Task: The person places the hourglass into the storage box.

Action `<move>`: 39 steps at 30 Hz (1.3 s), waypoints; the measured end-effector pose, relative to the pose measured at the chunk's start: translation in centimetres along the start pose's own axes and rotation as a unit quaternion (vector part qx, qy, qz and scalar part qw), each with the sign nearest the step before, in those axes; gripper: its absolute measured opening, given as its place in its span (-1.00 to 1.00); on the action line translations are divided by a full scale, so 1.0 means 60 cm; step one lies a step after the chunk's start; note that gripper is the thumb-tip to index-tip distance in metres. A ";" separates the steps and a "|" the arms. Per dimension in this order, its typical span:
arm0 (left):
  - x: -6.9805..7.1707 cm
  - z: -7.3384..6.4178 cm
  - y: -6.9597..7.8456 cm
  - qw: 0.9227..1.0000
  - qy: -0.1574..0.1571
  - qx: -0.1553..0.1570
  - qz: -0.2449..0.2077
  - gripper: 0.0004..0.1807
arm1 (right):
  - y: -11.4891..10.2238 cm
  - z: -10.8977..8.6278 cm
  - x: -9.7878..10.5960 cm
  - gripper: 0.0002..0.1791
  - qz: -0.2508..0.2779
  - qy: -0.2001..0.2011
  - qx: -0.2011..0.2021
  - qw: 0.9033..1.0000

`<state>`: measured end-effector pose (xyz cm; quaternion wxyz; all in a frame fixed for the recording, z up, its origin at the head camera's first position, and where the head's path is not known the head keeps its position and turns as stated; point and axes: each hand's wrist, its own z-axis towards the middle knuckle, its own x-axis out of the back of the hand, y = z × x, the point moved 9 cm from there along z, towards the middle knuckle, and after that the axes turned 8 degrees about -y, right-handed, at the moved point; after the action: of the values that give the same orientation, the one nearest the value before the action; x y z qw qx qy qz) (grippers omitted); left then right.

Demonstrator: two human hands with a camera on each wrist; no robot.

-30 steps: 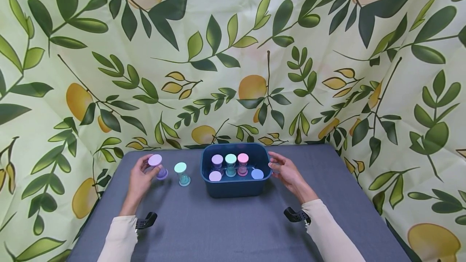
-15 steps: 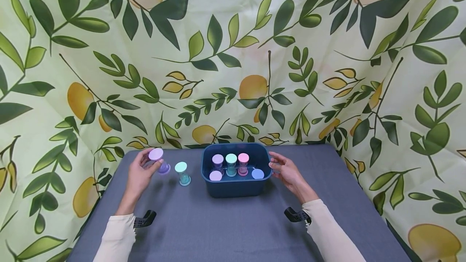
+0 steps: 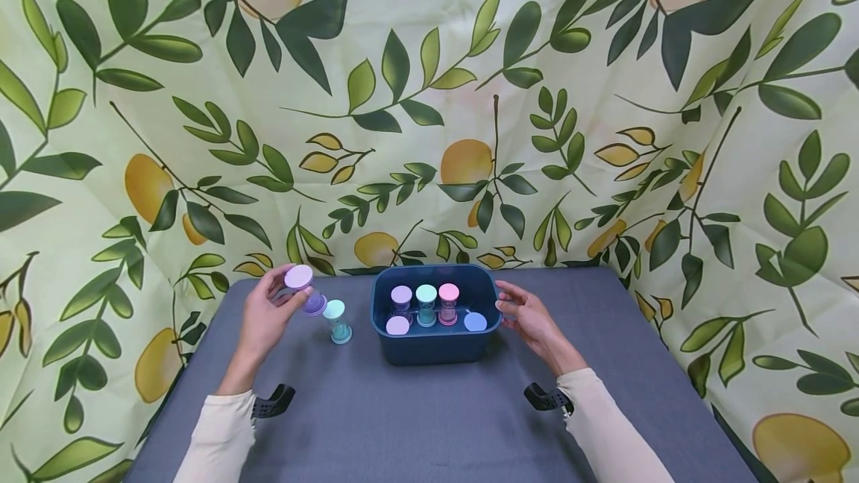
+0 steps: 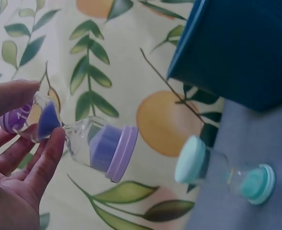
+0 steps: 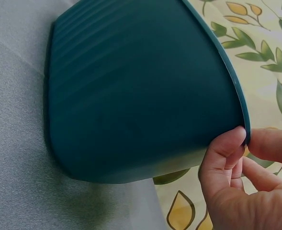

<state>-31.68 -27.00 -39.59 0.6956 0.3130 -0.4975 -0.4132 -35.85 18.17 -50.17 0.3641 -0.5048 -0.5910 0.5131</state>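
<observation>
My left hand (image 3: 264,319) grips a purple sand timer (image 4: 102,146) by one end, between thumb and fingers. The timer is held tilted above the table, its other end pointing toward a teal sand timer (image 3: 334,310). That teal one stands on the table between my left hand and a dark blue bin (image 3: 432,351). At the bin's right end, my right hand (image 3: 533,321) pinches the rim, thumb on one side and fingers on the other in the right wrist view. Inside the bin are purple (image 3: 401,295), teal (image 3: 426,293) and pink (image 3: 448,291) sand timers.
Near the bin's front wall show a lilac cap (image 3: 397,326) and a blue cap (image 3: 475,321), their lower parts hidden by the wall. A grey-blue cloth (image 3: 403,423) covers the table. Leaf-and-lemon fabric (image 3: 403,110) hangs behind and at both sides.
My left hand has lifted the purple sand timer and carried it a little right, toward the teal one. My right hand and the bin have stayed in place.
</observation>
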 end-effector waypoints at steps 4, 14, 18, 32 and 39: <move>-0.008 0.002 0.026 1.000 -0.004 -0.025 -0.017 -0.42 | 0.001 0.000 0.000 -0.43 -0.002 0.001 0.000 1.000; -0.033 0.007 0.077 0.994 -0.023 -0.079 -0.066 -0.45 | -0.001 0.000 0.001 -0.44 -0.012 0.007 -0.002 1.000; -0.044 0.009 0.095 0.994 -0.037 -0.085 -0.066 -0.44 | -0.001 0.000 0.001 -0.44 -0.011 0.007 -0.002 1.000; -0.086 0.021 0.156 0.990 -0.076 -0.103 -0.054 -0.42 | 0.001 0.000 0.003 -0.44 -0.010 0.013 -0.010 1.000; -0.117 0.029 0.164 0.986 -0.101 -0.117 -0.067 -0.44 | 0.001 -0.001 0.004 -0.44 -0.013 0.018 -0.009 1.000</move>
<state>-31.92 -16.26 -33.79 0.6442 0.2185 -0.4912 -0.5440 -35.81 18.44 -50.25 0.3766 -0.5097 -0.5952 0.4940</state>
